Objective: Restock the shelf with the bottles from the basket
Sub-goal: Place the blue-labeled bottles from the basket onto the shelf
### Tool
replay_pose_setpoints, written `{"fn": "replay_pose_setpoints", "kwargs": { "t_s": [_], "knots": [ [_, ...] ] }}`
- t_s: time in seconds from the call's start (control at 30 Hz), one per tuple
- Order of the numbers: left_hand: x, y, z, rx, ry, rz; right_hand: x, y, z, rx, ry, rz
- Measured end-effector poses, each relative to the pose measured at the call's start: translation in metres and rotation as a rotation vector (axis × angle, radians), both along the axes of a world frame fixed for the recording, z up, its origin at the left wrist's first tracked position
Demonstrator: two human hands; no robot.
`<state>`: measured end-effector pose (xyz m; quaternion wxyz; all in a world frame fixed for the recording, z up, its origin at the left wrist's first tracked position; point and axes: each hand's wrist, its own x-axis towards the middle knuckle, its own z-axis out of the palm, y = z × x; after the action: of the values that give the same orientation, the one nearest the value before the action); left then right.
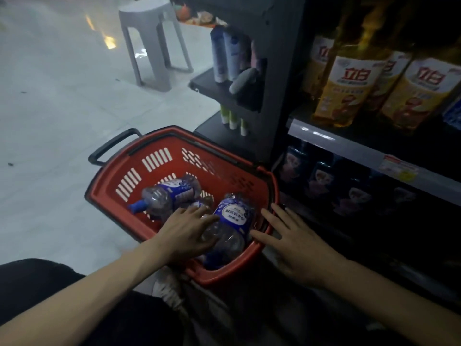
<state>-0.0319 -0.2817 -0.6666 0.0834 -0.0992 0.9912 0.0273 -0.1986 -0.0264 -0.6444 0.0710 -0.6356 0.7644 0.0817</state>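
In the red basket [159, 148] on the floor beside the shelf [349, 149], two blue-labelled bottles [172, 194] lie sideways, the left hand [183, 232] resting straight-fingered against the nearer bottle [233, 219], the right hand [298, 245] by the rim, fingers spread.

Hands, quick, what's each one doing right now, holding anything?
Left hand: open, fingers straight, touching the near bottle in the basket.
Right hand: open, fingers spread at the basket's rim, holding nothing.
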Motion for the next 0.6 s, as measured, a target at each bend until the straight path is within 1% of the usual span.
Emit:
{"fn": "replay_pose_setpoints", "kwargs": {
  "t_s": [0.2,0.27,0.43,0.6],
  "knots": [
    [0.011,-0.008,0.003,0.050,0.048,0.108,-0.012,-0.007,0.003,0.074,-0.036,0.004],
    [0.015,-0.013,0.004,0.051,0.041,0.137,-0.016,-0.004,0.004,0.060,-0.043,-0.004],
    [0.015,-0.008,-0.001,0.179,0.040,0.245,-0.028,0.000,0.007,0.083,-0.088,-0.029],
    [0.010,-0.009,0.000,0.142,-0.018,0.258,-0.029,0.003,0.016,0.160,-0.078,-0.082]
  ]
}}
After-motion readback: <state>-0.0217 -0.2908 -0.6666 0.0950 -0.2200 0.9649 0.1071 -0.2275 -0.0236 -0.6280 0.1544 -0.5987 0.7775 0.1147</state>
